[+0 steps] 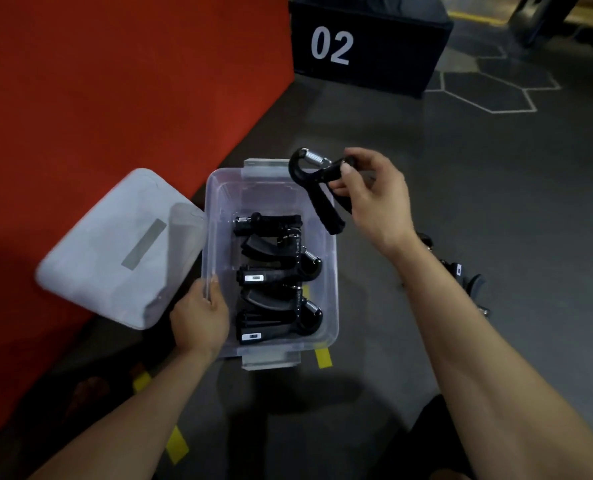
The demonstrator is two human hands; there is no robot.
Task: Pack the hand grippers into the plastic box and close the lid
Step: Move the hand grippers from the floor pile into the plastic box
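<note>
The left hand (201,315) clamps the near left rim of the clear plastic box (328,237), which sits on dark matte floor (461,188) holding several black ribbed hand grippers (276,275). The right hand (374,199) pinches another black gripper (317,188), steel spring coiled, above the box's far right corner; the frosted rounded lid (115,247) lies left against a red mat (115,81), with a black "02" block (367,43) beyond

White "02" on the black box (367,46) by the red mat (115,81)
</note>
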